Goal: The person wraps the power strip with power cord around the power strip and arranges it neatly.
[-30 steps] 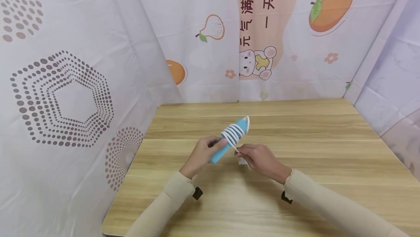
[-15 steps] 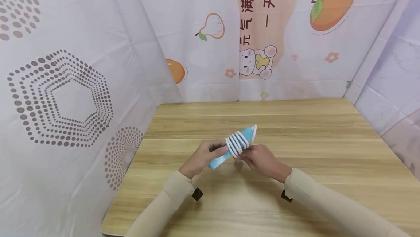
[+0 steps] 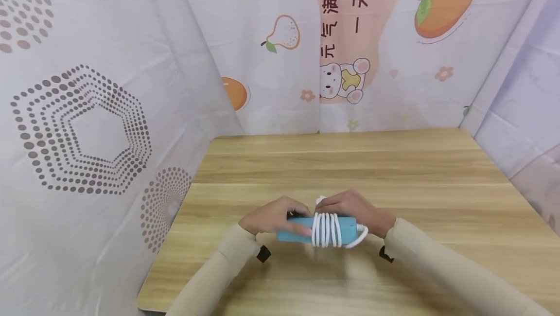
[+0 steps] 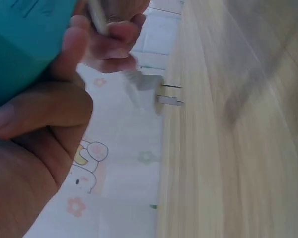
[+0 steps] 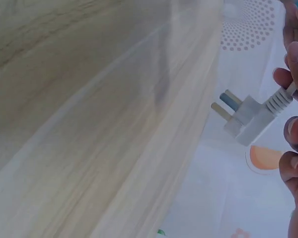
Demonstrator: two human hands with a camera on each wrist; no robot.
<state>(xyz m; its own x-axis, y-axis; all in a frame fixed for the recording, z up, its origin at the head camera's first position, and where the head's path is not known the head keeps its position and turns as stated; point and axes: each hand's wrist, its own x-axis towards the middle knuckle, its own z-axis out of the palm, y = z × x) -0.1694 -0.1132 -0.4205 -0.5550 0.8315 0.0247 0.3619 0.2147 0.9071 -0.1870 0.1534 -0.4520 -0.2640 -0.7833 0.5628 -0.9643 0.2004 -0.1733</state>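
Observation:
A light-blue power strip (image 3: pixel 348 229) lies crosswise above the table in the head view, with a white cord (image 3: pixel 325 231) wound round its middle in several turns. At its left end my left hand (image 3: pixel 275 216) grips it, thumb on the near side. My right hand (image 3: pixel 356 211) is behind the strip and pinches the cord just short of the white plug (image 5: pixel 248 121). The right wrist view shows the plug hanging free with its prongs bare; the left wrist view shows those prongs (image 4: pixel 170 100) near the tabletop. The strip hides part of the right hand's fingers.
The wooden tabletop (image 3: pixel 245 160) spreads under both hands. A printed curtain (image 3: pixel 271 92) hangs along its back edge, and a white sheet with dotted patterns (image 3: pixel 105 219) hangs at the left. Another pale sheet (image 3: pixel 525 121) stands at the right.
The power strip has turned from slanting to level and come nearer the person. My right hand has carried the cord's plug end round to the strip's far side; the left hand keeps its hold.

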